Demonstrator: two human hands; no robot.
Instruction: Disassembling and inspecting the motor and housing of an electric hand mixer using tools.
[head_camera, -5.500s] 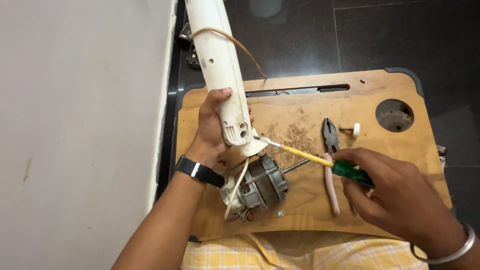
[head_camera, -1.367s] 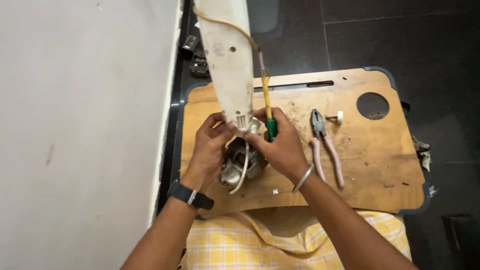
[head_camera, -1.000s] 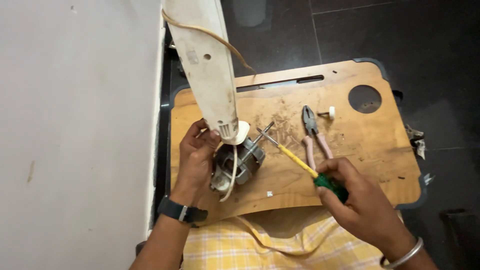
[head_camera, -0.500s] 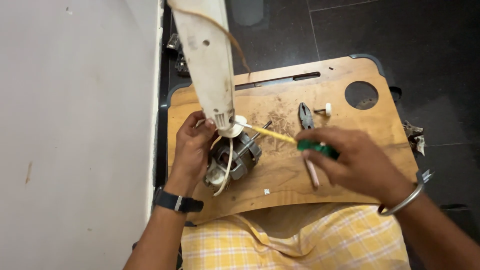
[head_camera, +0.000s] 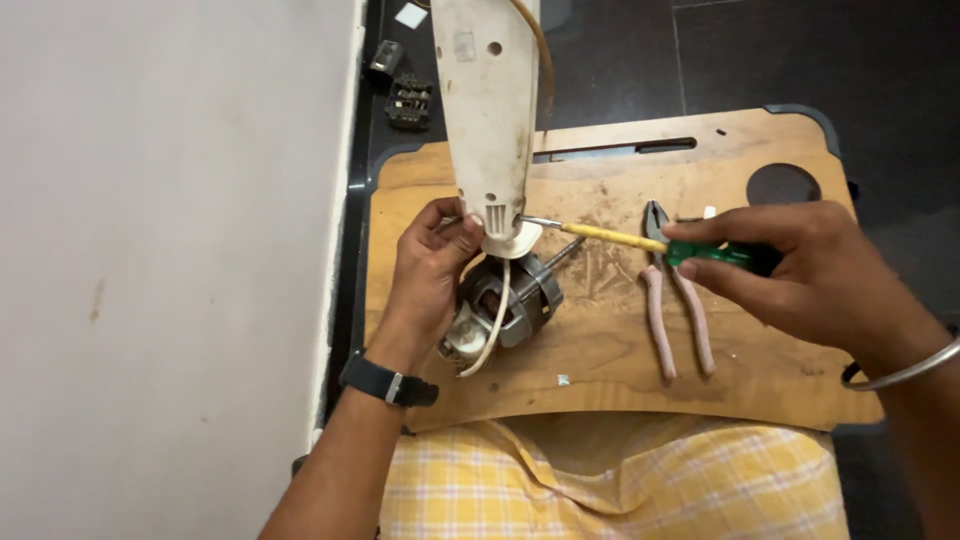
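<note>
Head view: since half a second ago the right hand (head_camera: 815, 275) has drawn out to the right, and the yellow-shafted, green-handled screwdriver (head_camera: 640, 240) now lies nearly level, its tip at the lower end of the long cream plastic housing (head_camera: 487, 110); the fingers pinch the green handle; the left hand (head_camera: 428, 270), wrist bent, curls round the grey metal motor (head_camera: 510, 300) on the worn wooden table (head_camera: 600, 350); pink-handled pliers (head_camera: 672, 300) lie just beside the right hand.

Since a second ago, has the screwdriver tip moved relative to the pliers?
Yes. The screwdriver tip swung away from the pliers to the white housing.
</note>
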